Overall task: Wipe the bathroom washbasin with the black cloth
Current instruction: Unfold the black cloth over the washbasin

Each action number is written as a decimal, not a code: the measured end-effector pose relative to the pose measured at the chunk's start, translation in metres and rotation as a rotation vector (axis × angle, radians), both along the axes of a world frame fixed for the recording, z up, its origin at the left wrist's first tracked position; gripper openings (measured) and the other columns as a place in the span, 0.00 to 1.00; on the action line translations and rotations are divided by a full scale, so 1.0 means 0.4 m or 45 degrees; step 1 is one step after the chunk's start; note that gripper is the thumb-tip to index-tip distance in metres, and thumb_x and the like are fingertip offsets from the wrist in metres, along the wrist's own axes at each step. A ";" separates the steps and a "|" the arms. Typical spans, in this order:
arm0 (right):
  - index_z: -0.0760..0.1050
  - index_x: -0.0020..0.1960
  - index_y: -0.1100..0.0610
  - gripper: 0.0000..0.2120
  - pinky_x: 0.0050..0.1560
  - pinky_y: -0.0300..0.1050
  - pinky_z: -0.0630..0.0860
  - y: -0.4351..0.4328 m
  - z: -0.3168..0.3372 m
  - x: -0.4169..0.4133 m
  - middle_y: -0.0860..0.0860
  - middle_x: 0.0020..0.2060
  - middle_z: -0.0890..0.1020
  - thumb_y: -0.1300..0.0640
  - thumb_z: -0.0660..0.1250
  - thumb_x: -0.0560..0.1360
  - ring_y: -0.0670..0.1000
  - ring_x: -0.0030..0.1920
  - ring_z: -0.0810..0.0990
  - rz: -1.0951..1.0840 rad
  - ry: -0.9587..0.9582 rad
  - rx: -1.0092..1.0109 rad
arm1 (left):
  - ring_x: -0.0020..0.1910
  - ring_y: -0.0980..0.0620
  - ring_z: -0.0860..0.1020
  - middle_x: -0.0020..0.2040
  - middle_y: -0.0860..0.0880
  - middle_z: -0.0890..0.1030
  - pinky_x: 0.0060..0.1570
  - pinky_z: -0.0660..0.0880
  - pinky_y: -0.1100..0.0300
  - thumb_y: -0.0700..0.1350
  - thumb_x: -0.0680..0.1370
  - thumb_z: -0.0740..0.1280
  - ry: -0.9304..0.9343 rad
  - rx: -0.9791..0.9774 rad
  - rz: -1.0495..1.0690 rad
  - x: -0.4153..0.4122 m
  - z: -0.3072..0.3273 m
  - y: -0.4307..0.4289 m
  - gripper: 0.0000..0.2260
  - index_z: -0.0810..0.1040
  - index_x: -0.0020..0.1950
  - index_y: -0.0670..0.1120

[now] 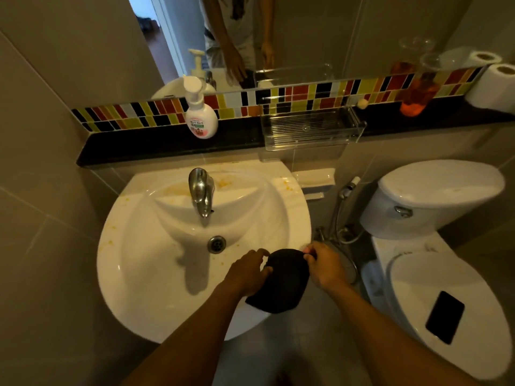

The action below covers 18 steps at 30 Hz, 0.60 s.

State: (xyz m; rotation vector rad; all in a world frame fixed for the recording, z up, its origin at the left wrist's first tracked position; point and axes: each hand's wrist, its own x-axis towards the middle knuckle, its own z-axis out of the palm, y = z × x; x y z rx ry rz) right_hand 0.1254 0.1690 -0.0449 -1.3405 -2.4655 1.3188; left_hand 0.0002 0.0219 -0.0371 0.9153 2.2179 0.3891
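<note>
Bathroom washbasin point(133, 274): both hands, left hand point(246, 270) and right hand point(324, 264), pinch black cloth point(281, 282) at 5 o'clock rim. Bunch it flat, then sweep yellow specks point(223, 183) toward drain point(216, 244).

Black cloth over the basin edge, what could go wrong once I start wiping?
The black cloth hangs over the white washbasin's front-right rim, pinched by the left hand and right hand; it might slip to the floor. Wiping may smear the yellow stains near the chrome tap instead of lifting them.
</note>
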 end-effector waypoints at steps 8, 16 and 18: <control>0.76 0.47 0.58 0.03 0.52 0.48 0.77 -0.040 0.167 -0.026 0.55 0.48 0.80 0.62 0.64 0.77 0.54 0.51 0.78 0.132 0.087 -0.184 | 0.60 0.46 0.76 0.62 0.46 0.76 0.60 0.74 0.50 0.47 0.77 0.65 0.043 0.226 -0.105 -0.048 0.122 0.018 0.17 0.70 0.66 0.54; 0.81 0.42 0.51 0.07 0.60 0.53 0.74 -0.070 0.360 -0.044 0.52 0.47 0.82 0.63 0.69 0.73 0.54 0.54 0.78 0.255 0.035 -0.177 | 0.65 0.46 0.71 0.67 0.48 0.72 0.66 0.69 0.52 0.43 0.76 0.69 -0.044 0.312 -0.289 -0.068 0.211 0.008 0.17 0.75 0.64 0.52; 0.80 0.40 0.51 0.08 0.61 0.53 0.73 -0.071 0.405 -0.048 0.51 0.45 0.82 0.63 0.69 0.73 0.53 0.54 0.79 0.307 0.010 -0.125 | 0.63 0.47 0.72 0.64 0.49 0.75 0.65 0.70 0.50 0.47 0.74 0.70 -0.034 0.366 -0.295 -0.074 0.233 -0.001 0.13 0.78 0.59 0.52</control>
